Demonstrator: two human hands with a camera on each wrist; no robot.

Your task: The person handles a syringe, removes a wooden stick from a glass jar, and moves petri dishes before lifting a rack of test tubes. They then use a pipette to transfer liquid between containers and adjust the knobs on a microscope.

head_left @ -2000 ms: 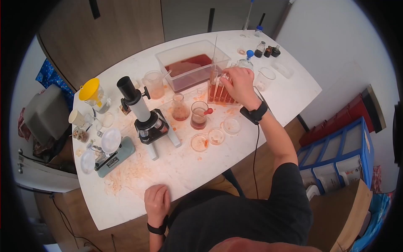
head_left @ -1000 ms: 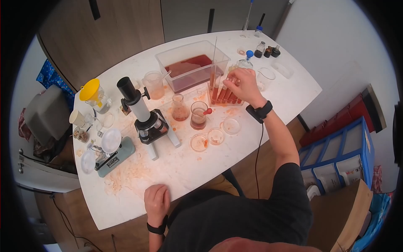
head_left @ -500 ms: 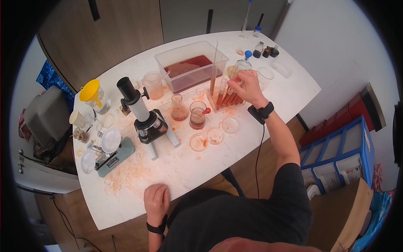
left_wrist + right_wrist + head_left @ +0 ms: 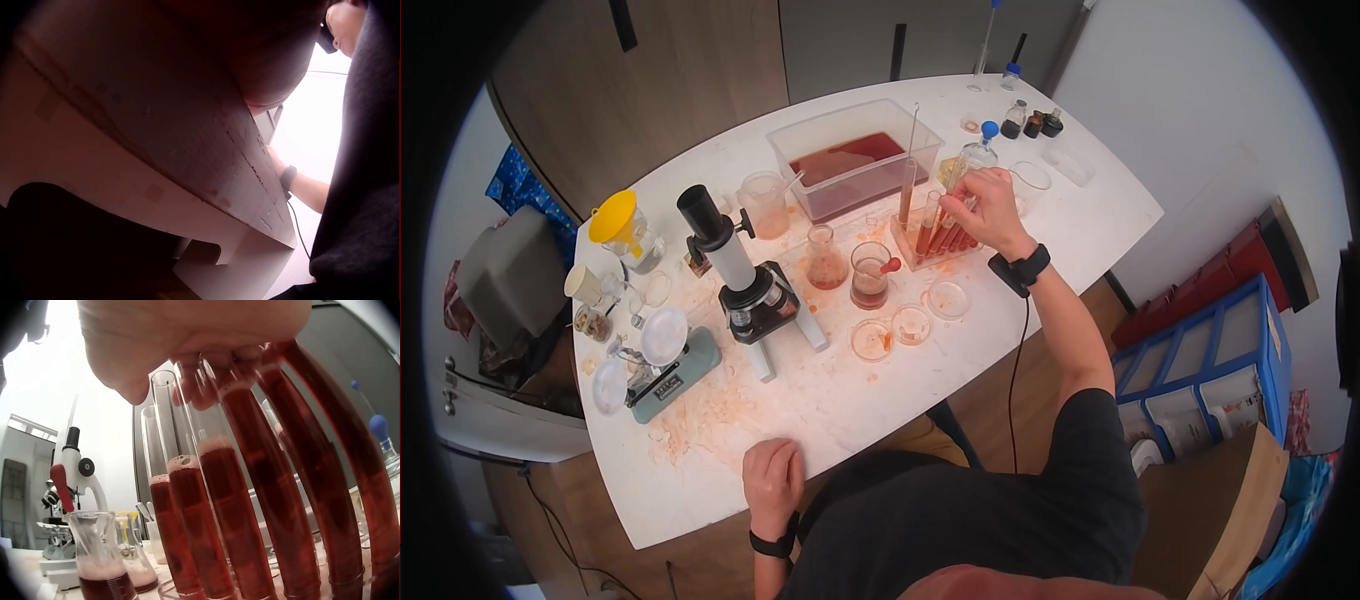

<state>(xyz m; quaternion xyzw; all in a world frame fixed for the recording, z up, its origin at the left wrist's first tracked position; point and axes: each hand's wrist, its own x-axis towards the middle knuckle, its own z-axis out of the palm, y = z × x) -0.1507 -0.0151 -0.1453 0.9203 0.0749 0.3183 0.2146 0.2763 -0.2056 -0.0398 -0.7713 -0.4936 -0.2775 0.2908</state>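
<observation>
My right hand is over the test-tube rack, fingers curled at the tops of the test tubes. In the right wrist view the fingertips show behind the glass rims, with the palm above. Several tubes hold dark red liquid, some topped with foam. A thin rod stands up from a tall tube at the rack's left end. My left hand rests loosely curled at the table's near edge, holding nothing. Left of the rack are a beaker with a red dropper bulb and a conical flask.
A plastic tub with red liquid stands behind. Petri dishes lie in front of the beaker. A microscope and a green balance occupy the left. Beyond the rack are a blue-topped bottle and small dark bottles.
My right hand shifted slightly right along the tubes. The rack has turned, its left front corner coming nearer to me, and its tubes lean more. The left hand stays put.
</observation>
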